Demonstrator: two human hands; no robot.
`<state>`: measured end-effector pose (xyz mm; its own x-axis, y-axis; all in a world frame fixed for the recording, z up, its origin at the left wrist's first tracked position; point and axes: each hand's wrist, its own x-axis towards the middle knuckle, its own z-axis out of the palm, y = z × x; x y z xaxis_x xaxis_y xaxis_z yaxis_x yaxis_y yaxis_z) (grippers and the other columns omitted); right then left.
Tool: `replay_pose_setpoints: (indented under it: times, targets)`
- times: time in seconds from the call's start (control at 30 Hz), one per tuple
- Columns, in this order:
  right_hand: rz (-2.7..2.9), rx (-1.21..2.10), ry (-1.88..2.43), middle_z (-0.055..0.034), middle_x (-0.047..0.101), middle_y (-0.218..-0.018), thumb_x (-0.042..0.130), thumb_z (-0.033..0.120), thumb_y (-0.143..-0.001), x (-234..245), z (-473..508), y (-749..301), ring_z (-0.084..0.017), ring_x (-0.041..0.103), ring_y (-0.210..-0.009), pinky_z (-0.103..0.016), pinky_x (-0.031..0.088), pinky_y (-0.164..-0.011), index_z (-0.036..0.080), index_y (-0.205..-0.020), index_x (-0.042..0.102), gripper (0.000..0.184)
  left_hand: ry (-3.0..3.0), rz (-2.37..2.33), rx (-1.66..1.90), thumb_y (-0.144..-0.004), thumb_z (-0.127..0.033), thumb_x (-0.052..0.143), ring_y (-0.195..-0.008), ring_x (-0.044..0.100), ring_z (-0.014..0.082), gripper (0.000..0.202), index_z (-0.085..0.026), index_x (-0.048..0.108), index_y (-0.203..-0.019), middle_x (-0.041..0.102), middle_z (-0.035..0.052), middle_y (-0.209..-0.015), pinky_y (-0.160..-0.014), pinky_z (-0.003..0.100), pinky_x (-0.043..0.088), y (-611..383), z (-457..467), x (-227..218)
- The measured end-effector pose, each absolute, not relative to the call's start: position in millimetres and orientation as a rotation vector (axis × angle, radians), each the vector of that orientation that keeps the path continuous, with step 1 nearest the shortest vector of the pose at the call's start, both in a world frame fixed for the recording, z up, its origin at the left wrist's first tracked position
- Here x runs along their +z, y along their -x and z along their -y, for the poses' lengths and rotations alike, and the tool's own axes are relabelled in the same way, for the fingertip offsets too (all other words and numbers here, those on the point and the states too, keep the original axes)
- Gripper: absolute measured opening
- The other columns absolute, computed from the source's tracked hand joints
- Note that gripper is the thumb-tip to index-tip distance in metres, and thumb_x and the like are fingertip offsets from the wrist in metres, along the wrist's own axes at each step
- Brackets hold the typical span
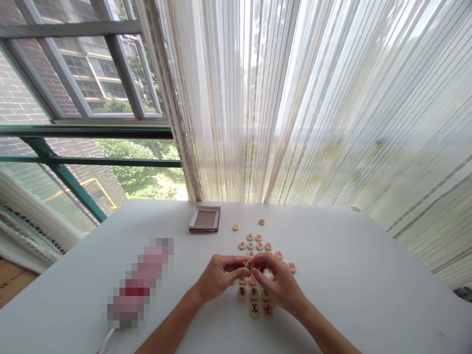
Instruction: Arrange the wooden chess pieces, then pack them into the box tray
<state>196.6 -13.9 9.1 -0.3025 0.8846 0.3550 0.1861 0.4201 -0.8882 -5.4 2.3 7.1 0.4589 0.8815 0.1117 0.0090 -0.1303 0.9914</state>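
Note:
Both of my hands meet over a white table (350,275). My left hand (217,277) and my right hand (280,282) pinch one round wooden chess piece (249,264) with a black mark between their fingertips. Several more wooden pieces (254,295) with black or red marks lie flat on the table below and between my hands. Others (258,245) are scattered just beyond my fingers, with two stray ones (235,227) farther back.
A small shallow cardboard box (204,219) sits at the back of the table. A blurred pinkish object (140,285) lies on the left side. Sheer striped curtains (313,108) hang behind the table, and a window (81,98) is at the left.

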Motion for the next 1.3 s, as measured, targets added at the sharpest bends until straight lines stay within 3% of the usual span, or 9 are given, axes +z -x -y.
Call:
replay_pose_setpoints:
  times: [0.17, 0.37, 0.7, 1.03, 1.3]
  targets:
    - [1.681, 1.07, 0.943, -0.0043, 0.068, -0.093, 0.062, 0.028, -0.09, 11.3, 16.3, -194.6, -0.018, 0.066, -0.081, -0.031, 0.055, -0.076, 0.021, -0.1, 0.063, 0.012, -1.636, -0.818, 0.927, -0.081, -0.031, 0.073, -0.094, 0.072, 0.0264, 0.044, -0.014, 0.067, -0.121, 0.075, 0.0107, -0.105, -0.086, 0.038, 0.059, 4.1, 0.4, 11.4]
    - [1.575, 1.03, 1.028, -0.0072, 0.069, -0.1, 0.058, 0.036, -0.093, 16.6, 9.6, -206.9, -0.021, 0.067, -0.09, -0.035, 0.055, -0.083, 0.021, -0.105, 0.064, 0.02, -1.663, -0.996, 1.113, -0.085, -0.033, 0.068, -0.079, 0.071, 0.0192, 0.041, -0.016, 0.064, -0.122, 0.075, 0.0064, -0.088, -0.075, 0.031, 0.059, 14.5, -10.6, 8.9]
    - [1.572, 1.321, 0.883, -0.0054, 0.07, -0.093, 0.064, 0.037, -0.09, 18.0, 14.8, -202.0, -0.019, 0.068, -0.088, -0.035, 0.055, -0.084, 0.021, -0.106, 0.059, 0.023, -2.054, -0.991, 1.061, -0.087, -0.033, 0.066, -0.063, 0.052, 0.01, 0.034, -0.022, 0.067, -0.12, 0.062, 0.0027, -0.083, -0.057, 0.02, 0.046, 6.8, 0.5, 12.1]
    - [1.435, 1.45, 0.894, -0.0031, 0.07, -0.086, 0.072, 0.047, -0.08, 9.3, 13.3, -197.0, -0.02, 0.07, -0.081, -0.034, 0.058, -0.076, 0.021, -0.088, 0.055, 0.032, -2.058, -0.933, 0.982, -0.089, -0.028, 0.062, -0.062, 0.049, 0.0106, 0.035, -0.024, 0.065, -0.124, 0.063, 0.0037, -0.085, -0.06, 0.021, 0.045, -0.2, 4.7, 3.0]
    - [1.497, 1.345, 0.945, -0.0036, 0.07, -0.089, 0.066, 0.047, -0.085, 15.6, 13.6, -198.7, -0.02, 0.07, -0.082, -0.033, 0.058, -0.077, 0.021, -0.096, 0.064, 0.029, -2.041, -0.973, 0.99, -0.089, -0.029, 0.062, -0.063, 0.049, 0.0104, 0.036, -0.024, 0.064, -0.125, 0.062, 0.0023, -0.083, -0.06, 0.021, 0.045, 5.0, 1.9, 10.1]
